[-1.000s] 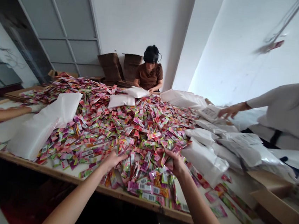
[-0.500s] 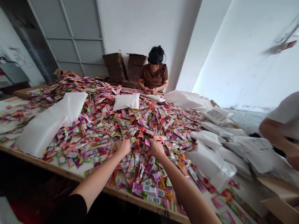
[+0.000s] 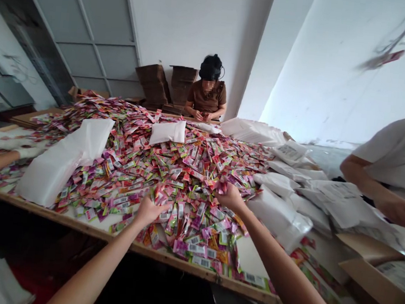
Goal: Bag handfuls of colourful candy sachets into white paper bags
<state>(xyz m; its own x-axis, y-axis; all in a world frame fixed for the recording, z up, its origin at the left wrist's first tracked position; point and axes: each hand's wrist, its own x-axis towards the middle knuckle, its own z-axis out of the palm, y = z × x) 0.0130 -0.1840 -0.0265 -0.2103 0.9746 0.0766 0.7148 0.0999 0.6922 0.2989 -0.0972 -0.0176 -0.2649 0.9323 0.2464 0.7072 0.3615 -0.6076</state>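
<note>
Raking sachets from the colourful sachet heap (image 3: 172, 168) works best with spread fingers. The left hand (image 3: 149, 210) lies open at the heap's near edge; the right hand (image 3: 229, 196), just beside it, curls around a few packets and should stay low so none spill past the table edge (image 3: 73, 225).

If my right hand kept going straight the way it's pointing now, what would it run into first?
Most likely more of the heaped colourful foil sachets beyond the right hand, which already rests in them; the flat white plastic pouch lies farther along, though depth is unclear.

Bright daylight from right; wide-angle edge distortion, dim under table, slight blur.
</note>
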